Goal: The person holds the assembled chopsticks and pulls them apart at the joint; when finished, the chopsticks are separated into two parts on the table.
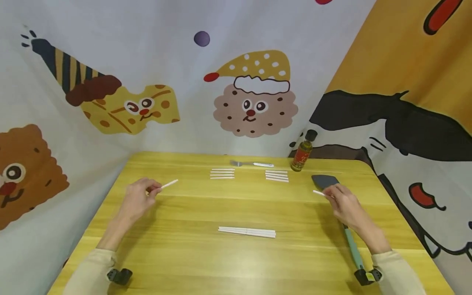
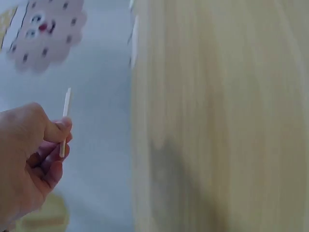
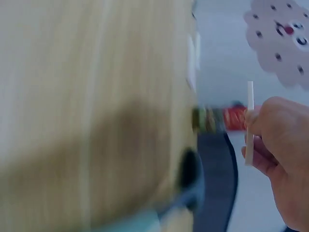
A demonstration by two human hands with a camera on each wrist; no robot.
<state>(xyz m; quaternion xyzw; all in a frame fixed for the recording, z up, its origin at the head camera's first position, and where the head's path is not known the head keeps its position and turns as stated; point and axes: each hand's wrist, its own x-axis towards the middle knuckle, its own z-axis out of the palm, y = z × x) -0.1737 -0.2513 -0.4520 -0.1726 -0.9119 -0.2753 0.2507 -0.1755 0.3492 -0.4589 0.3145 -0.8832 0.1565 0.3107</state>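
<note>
My left hand (image 1: 138, 198), over the left side of the table, pinches a short thin white stick (image 1: 170, 183) between thumb and fingers; its free end points to the right and away from me. In the left wrist view the same stick (image 2: 67, 104) pokes out on both sides of the thumb. Over the right side, my right hand (image 1: 346, 205) pinches another short white stick (image 3: 250, 94), its tip pointing left. Between the hands, toward the back, lie two rows of short white sticks, a left row (image 1: 222, 177) and a right row (image 1: 277, 176), several in each.
A bundle of longer white sticks (image 1: 247, 232) lies nearer me. Behind the rows rests a fork (image 1: 263, 164) with a white handle. A bottle (image 1: 301, 155) with a red label stands at the back right. The green-handled spatula (image 1: 353, 248) lies beneath my right arm.
</note>
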